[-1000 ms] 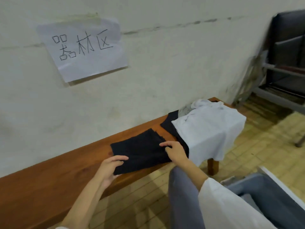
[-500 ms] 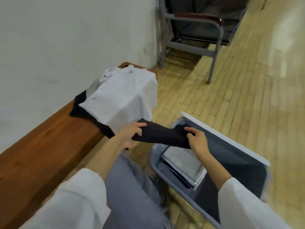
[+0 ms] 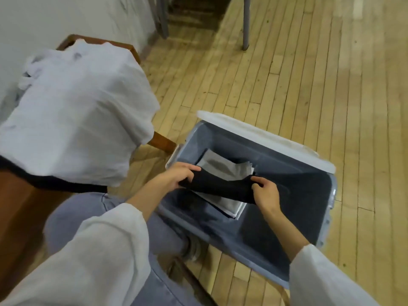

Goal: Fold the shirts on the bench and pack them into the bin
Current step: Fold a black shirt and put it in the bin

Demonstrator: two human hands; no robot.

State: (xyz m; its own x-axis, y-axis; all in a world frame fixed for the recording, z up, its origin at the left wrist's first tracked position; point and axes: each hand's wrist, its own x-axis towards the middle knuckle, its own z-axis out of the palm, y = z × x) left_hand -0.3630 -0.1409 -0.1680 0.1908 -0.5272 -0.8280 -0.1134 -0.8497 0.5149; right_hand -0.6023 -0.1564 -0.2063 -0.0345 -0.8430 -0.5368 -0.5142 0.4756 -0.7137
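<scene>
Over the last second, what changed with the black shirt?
The folded black shirt left the bench: the left hand and right hand lifted it, carried it right and down, and now grip its ends inside the bin, over the folded stack. The white shirt stayed draped over the bench end.

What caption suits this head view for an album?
Left hand and right hand hold a folded black shirt over folded shirts in the grey bin; a white shirt drapes the bench.

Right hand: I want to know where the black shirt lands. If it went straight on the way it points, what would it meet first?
Probably the folded grey shirt in the bin: the right hand, gripping the black shirt with the left hand, points toward it. Depth is unclear.
</scene>
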